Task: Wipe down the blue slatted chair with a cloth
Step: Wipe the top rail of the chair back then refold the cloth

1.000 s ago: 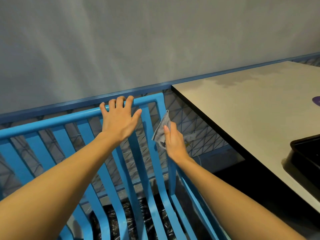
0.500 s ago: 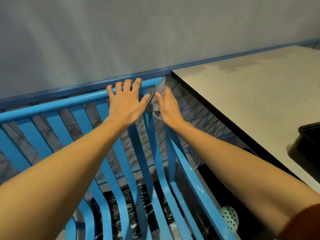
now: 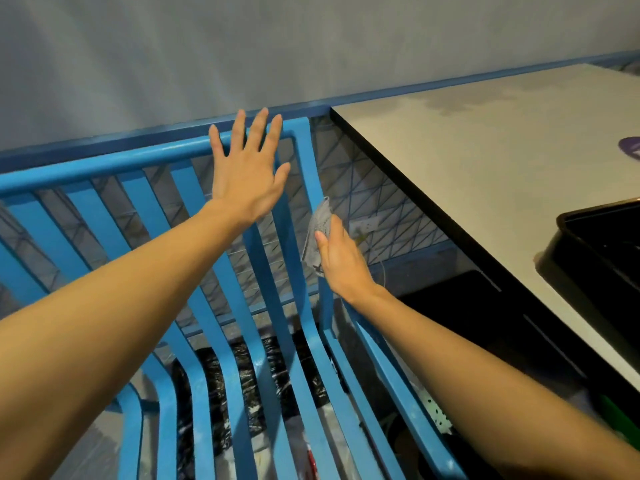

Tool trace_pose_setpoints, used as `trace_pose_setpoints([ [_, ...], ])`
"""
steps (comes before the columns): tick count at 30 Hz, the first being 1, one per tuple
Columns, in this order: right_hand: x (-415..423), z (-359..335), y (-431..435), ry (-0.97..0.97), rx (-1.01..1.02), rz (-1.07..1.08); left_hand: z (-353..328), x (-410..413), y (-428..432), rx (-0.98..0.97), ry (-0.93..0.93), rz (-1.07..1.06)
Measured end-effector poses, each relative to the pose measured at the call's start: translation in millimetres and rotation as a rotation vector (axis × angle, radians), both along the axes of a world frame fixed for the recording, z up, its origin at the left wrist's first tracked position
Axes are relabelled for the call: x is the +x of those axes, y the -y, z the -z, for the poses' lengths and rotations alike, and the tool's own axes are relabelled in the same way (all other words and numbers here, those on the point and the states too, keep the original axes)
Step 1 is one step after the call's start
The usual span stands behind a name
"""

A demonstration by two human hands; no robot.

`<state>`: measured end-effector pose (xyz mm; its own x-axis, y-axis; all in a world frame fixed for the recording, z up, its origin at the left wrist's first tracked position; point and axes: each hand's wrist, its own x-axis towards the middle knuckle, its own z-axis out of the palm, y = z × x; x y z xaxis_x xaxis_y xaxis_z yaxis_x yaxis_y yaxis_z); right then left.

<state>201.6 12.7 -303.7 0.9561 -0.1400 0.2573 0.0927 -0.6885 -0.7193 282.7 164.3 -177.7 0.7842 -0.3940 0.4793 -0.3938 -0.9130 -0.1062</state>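
Observation:
The blue slatted chair (image 3: 104,168) fills the lower left, its backrest facing me and its top rail running left to right. My left hand (image 3: 247,171) lies flat and spread against the upper slats, fingertips over the top rail. My right hand (image 3: 341,261) presses a small grey cloth (image 3: 317,230) against the backrest's right upright post, about halfway down it. Part of the cloth is hidden under my palm.
A pale table (image 3: 485,150) with a dark edge stands close on the right. A black tray (image 3: 609,247) sits at its near right, a purple object (image 3: 632,150) further back. A grey wall with a blue rail (image 3: 450,83) is behind. Plastic-wrapped clutter lies under the seat.
My right hand has slid the cloth down the right post from near the top corner. My left hand has opened flatter, its fingers now reaching above the top rail.

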Motion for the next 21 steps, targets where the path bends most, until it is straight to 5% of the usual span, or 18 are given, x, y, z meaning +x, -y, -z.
trace_pose_setpoints([
  [10,-38,9,5,-0.131,-0.048,0.020,65,-55,15,0.302,-0.162,0.321],
  [21,-78,8,18,-0.381,0.079,-0.048,96,-106,22,0.317,-0.306,0.223],
])
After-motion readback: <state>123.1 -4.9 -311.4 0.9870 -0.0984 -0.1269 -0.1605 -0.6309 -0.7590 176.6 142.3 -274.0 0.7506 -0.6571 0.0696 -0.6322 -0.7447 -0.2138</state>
